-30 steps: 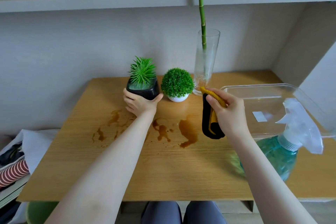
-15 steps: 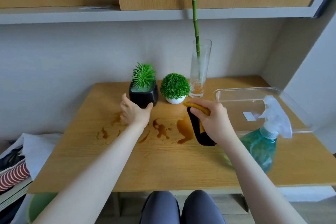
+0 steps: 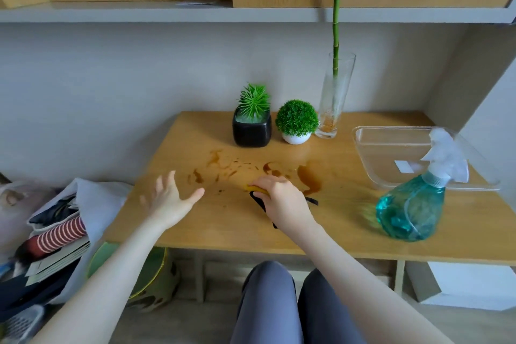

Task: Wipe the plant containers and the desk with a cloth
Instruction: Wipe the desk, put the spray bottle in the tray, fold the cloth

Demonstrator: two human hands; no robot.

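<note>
The cloth [image 3: 258, 198], black and yellow, lies on the worktop [image 3: 223, 220] under the right hand [image 3: 284, 201], whose grip curls over it beside brown spills [image 3: 308, 180]. The left hand [image 3: 169, 198] hovers with its grip released, fingers spread. Farther back stand a black pot [image 3: 251, 131], a white pot [image 3: 296, 137] and a glass vase [image 3: 333, 98].

Left hand [image 3: 170, 198] spread with straight fingers; right hand [image 3: 282, 201] curled, pressing down.

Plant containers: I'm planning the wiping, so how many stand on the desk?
3: black pot at left, white pot in the middle, glass vase at right. None seems hidden.
</note>
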